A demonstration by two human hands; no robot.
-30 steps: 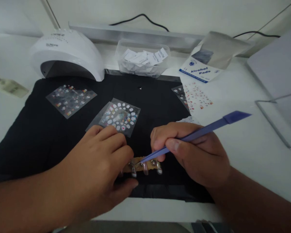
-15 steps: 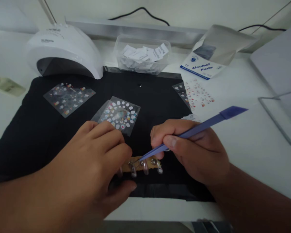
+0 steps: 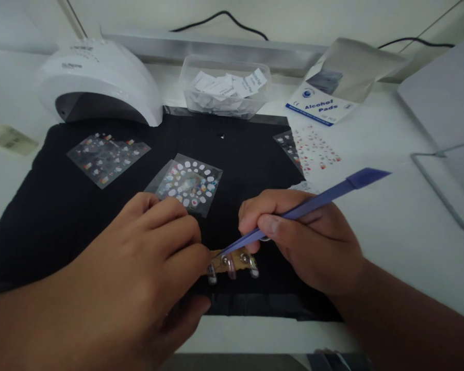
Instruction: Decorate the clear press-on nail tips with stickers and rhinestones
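My left hand (image 3: 150, 263) is closed on the left end of a tan strip (image 3: 232, 262) that carries several clear false nails, pinning it on the black mat (image 3: 62, 216). My right hand (image 3: 313, 242) pinches purple tweezers (image 3: 305, 206), whose tip touches the strip near its left nail. A clear sticker sheet (image 3: 189, 183) with small white and coloured shapes lies just beyond my left fingers.
A white nail lamp (image 3: 96, 82) stands at the back left. Behind the mat are a clear tub of paper packets (image 3: 226, 87) and an alcohol pads box (image 3: 320, 105). More sticker sheets (image 3: 106, 157) (image 3: 313, 149) lie left and right. A metal frame (image 3: 444, 185) sits at right.
Both hands stay on the strip; the tweezers tip has shifted only slightly along it. The view has drifted a little.
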